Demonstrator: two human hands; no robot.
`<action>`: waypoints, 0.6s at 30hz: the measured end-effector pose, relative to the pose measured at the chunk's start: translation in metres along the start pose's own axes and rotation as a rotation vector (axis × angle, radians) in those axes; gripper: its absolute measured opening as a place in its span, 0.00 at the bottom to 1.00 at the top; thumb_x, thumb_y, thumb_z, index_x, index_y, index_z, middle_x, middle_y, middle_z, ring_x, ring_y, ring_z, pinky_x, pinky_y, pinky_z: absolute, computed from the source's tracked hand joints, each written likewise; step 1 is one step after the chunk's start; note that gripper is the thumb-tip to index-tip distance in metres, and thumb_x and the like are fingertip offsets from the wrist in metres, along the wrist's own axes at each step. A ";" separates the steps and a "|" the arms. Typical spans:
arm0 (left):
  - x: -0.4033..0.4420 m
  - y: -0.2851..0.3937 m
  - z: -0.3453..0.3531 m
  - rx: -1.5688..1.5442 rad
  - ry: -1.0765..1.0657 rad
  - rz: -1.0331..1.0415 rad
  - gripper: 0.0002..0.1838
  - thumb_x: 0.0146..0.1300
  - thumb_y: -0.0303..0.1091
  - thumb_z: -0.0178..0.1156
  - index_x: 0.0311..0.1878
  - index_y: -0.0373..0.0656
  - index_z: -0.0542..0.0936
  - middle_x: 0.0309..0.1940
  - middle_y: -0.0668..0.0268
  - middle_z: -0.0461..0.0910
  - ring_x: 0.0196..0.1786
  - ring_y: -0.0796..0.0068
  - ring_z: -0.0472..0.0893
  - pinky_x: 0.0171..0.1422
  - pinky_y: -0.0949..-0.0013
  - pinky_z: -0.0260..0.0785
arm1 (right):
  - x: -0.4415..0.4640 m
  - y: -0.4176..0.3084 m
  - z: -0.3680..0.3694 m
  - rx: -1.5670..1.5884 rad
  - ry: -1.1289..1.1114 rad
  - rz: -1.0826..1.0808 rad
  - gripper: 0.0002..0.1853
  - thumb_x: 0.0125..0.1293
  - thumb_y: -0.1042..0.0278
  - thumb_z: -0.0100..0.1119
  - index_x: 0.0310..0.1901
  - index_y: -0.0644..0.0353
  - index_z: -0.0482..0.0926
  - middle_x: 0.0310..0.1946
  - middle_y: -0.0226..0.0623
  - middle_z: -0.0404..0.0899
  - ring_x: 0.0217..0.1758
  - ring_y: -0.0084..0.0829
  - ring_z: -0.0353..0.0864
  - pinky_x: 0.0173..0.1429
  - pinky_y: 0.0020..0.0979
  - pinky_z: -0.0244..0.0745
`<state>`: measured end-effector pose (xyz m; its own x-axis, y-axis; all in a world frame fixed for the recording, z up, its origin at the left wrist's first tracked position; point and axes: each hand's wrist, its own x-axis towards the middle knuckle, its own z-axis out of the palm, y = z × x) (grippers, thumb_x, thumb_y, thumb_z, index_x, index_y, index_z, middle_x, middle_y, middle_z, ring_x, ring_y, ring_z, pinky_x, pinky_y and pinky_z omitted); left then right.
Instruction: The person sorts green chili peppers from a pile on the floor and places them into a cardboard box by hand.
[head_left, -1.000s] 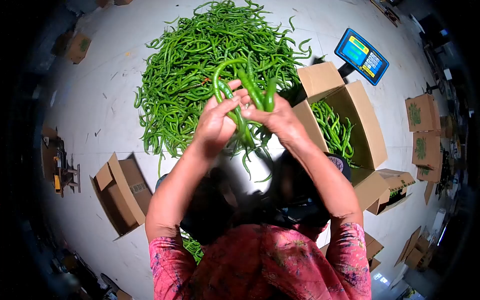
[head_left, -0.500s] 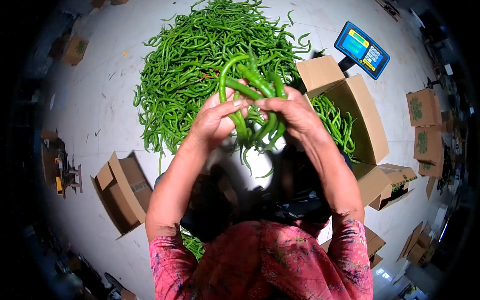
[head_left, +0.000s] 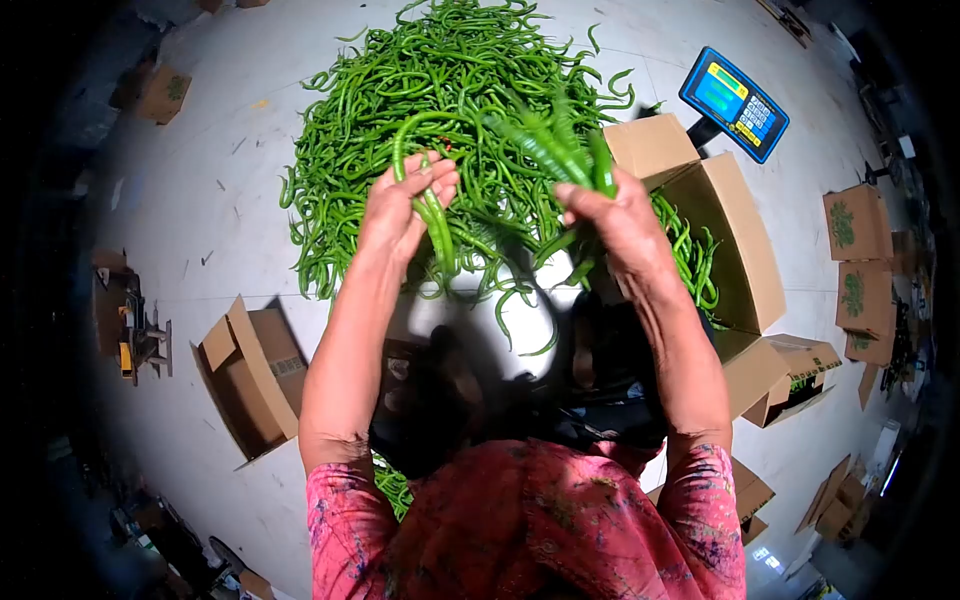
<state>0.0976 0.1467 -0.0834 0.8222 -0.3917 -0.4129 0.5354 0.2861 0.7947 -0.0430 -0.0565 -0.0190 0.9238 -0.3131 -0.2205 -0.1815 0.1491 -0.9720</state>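
Long green chili peppers hang from my left hand (head_left: 405, 205), its thumb pressed over them and the fingers partly curled; one pepper (head_left: 436, 225) droops below the thumb. My right hand (head_left: 618, 218) is closed round a bunch of green chili peppers (head_left: 603, 165), whose upper ends are blurred by motion. Both hands are above the near edge of a large pile of green chili peppers (head_left: 400, 75) on the floor. Just right of my right hand stands an open cardboard box (head_left: 740, 235) with green chili peppers (head_left: 690, 250) inside.
A scale display (head_left: 735, 103) rises behind the box. An open carton (head_left: 245, 380) lies at left, and another small carton (head_left: 800, 375) at right. Printed cartons (head_left: 858, 222) stand farther right. Loose peppers (head_left: 520, 325) lie on the pale floor (head_left: 230, 220) near my feet.
My hands were together over one bunch and have moved apart. The right hand has taken most of the peppers toward the box side, while a few stay in the left.
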 end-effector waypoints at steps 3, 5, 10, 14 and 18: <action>0.005 0.003 -0.018 -0.334 -0.139 0.003 0.13 0.69 0.23 0.51 0.55 0.30 0.72 0.48 0.53 0.79 0.48 0.64 0.82 0.46 0.64 0.82 | 0.009 0.004 -0.019 0.050 0.138 -0.008 0.12 0.62 0.75 0.58 0.47 0.64 0.75 0.31 0.30 0.77 0.31 0.20 0.74 0.36 0.23 0.70; 0.006 0.002 -0.021 -0.536 -0.280 -0.049 0.14 0.68 0.23 0.52 0.55 0.32 0.72 0.49 0.55 0.78 0.49 0.64 0.81 0.49 0.61 0.81 | 0.007 -0.001 -0.018 0.134 0.135 0.032 0.16 0.60 0.75 0.62 0.50 0.65 0.75 0.37 0.35 0.82 0.33 0.21 0.78 0.41 0.23 0.74; -0.012 -0.002 0.011 -0.600 -0.268 -0.041 0.14 0.68 0.24 0.52 0.55 0.32 0.71 0.45 0.54 0.77 0.47 0.65 0.80 0.53 0.63 0.78 | 0.012 0.020 0.002 0.128 -0.179 0.067 0.31 0.58 0.73 0.65 0.64 0.61 0.68 0.46 0.36 0.79 0.43 0.26 0.78 0.55 0.30 0.73; -0.007 -0.015 0.012 -0.645 -0.249 -0.011 0.13 0.69 0.24 0.51 0.56 0.35 0.71 0.48 0.57 0.77 0.51 0.63 0.79 0.56 0.58 0.77 | 0.004 0.024 0.029 0.190 -0.366 0.073 0.36 0.58 0.74 0.67 0.69 0.59 0.64 0.59 0.34 0.74 0.61 0.27 0.72 0.68 0.30 0.62; -0.014 -0.009 0.024 -0.480 -0.139 0.029 0.16 0.71 0.28 0.51 0.60 0.35 0.69 0.53 0.53 0.76 0.56 0.60 0.77 0.62 0.56 0.73 | 0.014 0.041 0.033 0.340 -0.406 0.179 0.32 0.57 0.78 0.66 0.64 0.60 0.67 0.48 0.32 0.78 0.50 0.26 0.78 0.59 0.29 0.72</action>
<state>0.0765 0.1290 -0.0736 0.8219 -0.4815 -0.3045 0.5683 0.6560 0.4967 -0.0262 -0.0234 -0.0594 0.9563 0.1213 -0.2660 -0.2910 0.4818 -0.8265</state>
